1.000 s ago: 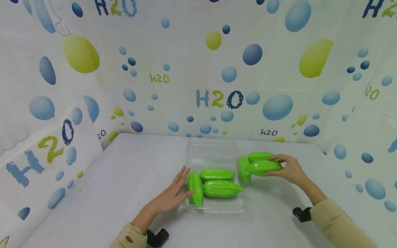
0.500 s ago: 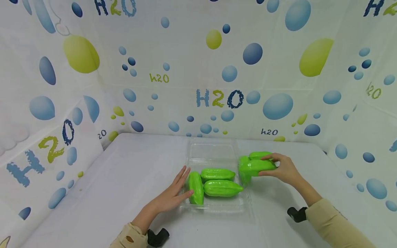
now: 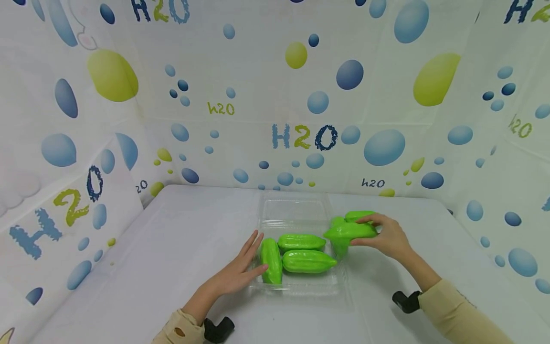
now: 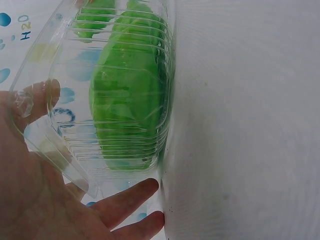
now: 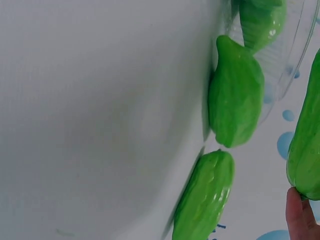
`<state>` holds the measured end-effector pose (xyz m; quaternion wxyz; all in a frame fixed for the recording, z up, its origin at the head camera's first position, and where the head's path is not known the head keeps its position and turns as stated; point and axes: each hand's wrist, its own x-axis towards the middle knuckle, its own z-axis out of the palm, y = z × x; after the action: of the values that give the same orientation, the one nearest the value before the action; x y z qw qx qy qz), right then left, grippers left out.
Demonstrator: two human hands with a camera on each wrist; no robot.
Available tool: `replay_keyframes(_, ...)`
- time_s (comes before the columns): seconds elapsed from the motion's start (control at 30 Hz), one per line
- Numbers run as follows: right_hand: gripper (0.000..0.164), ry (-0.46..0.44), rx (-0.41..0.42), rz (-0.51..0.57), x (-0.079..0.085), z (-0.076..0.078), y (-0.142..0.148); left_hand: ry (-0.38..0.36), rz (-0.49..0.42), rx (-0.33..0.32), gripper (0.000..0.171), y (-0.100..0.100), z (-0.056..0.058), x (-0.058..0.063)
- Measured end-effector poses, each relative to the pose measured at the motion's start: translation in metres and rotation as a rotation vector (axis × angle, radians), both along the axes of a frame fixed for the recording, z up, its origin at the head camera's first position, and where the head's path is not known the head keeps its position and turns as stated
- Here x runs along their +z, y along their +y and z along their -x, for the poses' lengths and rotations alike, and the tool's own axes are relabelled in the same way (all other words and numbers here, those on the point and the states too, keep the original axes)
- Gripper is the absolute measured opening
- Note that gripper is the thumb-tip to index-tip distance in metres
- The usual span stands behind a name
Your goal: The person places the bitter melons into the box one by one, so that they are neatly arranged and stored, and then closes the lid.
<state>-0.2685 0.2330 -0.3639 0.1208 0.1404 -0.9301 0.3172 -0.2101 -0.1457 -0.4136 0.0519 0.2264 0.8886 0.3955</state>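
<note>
My right hand (image 3: 388, 239) pinches a ridged, bright green gourd (image 3: 350, 231) by its right end, thumb below and fingers above. In the right wrist view this held gourd (image 5: 307, 135) is raised over the table, fingertips at its end. Two more green gourds, one lengthwise (image 3: 340, 246) and one crosswise (image 3: 360, 215), lie right of a clear plastic clamshell box (image 3: 301, 288), partly hidden by the held one. Inside the box are an upright-lying gourd (image 3: 271, 262) and two crosswise gourds (image 3: 309, 262). My left hand (image 3: 234, 272), fingers straight, touches the box's left wall, thumb over its rim.
The box's clear lid (image 3: 294, 210) is folded back toward the rear wall. A white cloth (image 3: 193, 229) covers the table, and a printed sheet (image 3: 258, 95) with blue and green spots hangs behind. Black wrist mounts (image 3: 406, 302) stick out below both sleeves.
My right hand has carried the held gourd left toward the box, its tip now overlapping the box's right edge in the head view. The left hand and the boxed gourds stay put.
</note>
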Motion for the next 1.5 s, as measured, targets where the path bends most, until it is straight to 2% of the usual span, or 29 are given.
replay_keyframes(0.27, 0.058, -0.024, 0.037, 0.014, -0.004, -0.004, -0.013, 0.005, 0.000, -0.005, 0.075, 0.000, 0.001, -0.001)
replay_keyframes(0.7, 0.053, 0.009, 0.099, 0.090, -0.007, -0.011, -0.029, -0.007, 0.004, 0.002, 0.075, 0.001, 0.001, -0.002)
replay_keyframes(1.03, 0.053, -0.039, 0.070, 0.096, -0.006, -0.019, -0.042, -0.007, 0.008, 0.003, 0.074, 0.001, 0.000, -0.001)
replay_keyframes(1.27, 0.051, -0.022, 0.034, 0.101, -0.008, -0.025, -0.051, 0.004, 0.013, 0.003, 0.075, 0.001, 0.000, -0.002)
replay_keyframes(1.5, 0.052, -0.044, 0.000, 0.119, -0.009, -0.030, -0.061, 0.006, 0.015, -0.001, 0.075, 0.001, 0.000, 0.001)
